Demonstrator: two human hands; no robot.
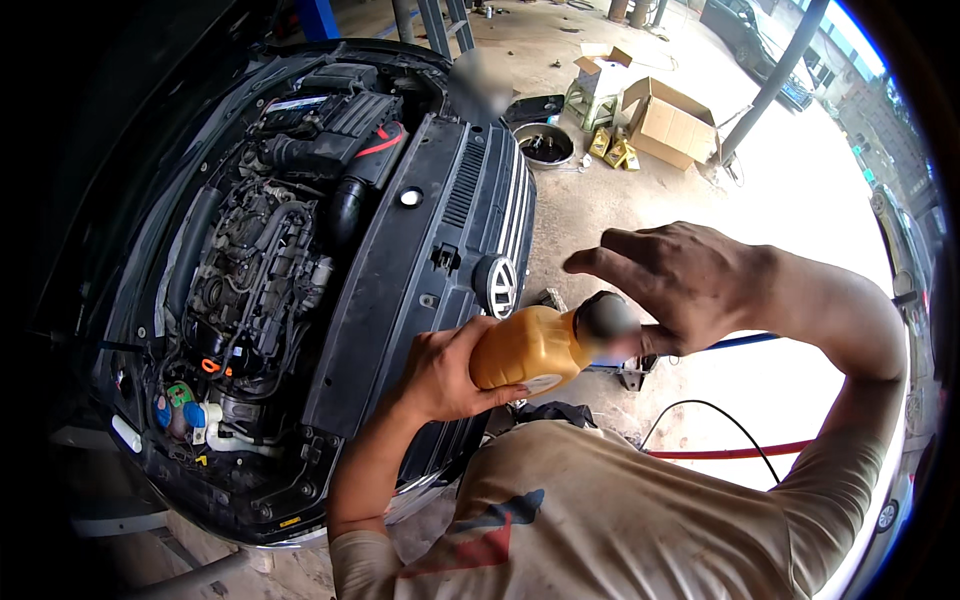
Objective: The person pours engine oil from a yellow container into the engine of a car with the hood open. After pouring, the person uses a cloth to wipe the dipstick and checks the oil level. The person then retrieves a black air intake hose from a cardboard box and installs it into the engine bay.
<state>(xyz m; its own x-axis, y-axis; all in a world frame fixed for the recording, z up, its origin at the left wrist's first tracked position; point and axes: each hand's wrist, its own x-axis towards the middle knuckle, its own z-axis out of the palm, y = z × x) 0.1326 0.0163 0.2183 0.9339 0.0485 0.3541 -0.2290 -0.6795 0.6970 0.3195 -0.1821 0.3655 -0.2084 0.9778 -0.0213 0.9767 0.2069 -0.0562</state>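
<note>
Nearest: the person's stained shirt (640,510) is filling the lower middle and covering part of the car's front edge. Above it, the left hand (447,370) is closing firmly around the body of a yellow bottle (527,350), thumb along the lower side. The bottle is tilting well over, its dark end (604,312) pointing right, and is hovering just in front of the car (370,270), over the gap between the grille and the chest. The right hand (690,285) is hanging open by that end, thumb and forefinger spreading apart. A blur is covering the spot by the thumb; cannot tell whether the thumb is touching the bottle.

Left of the hands, the bottle and left hand are partly blocking the view of the grille; a round badge (498,287) is showing just above the bottle. Behind the front panel the engine (255,275) is lying exposed, with a black pipe (347,208) and a red strip (381,140) on its far side and a blue cap (194,414) at the near corner.

On the floor to the right, a red hose (730,452) and a looping black cable (740,425) are running out past the shirt, partly hidden by it.

Farther: a metal basin (560,161) is holding dark contents; yellow containers (600,142) are lying beside an open cardboard box (672,130). A slanting pole (772,85) is standing right of the box. Farthest, a dark parked car (735,30) is sitting outside.
</note>
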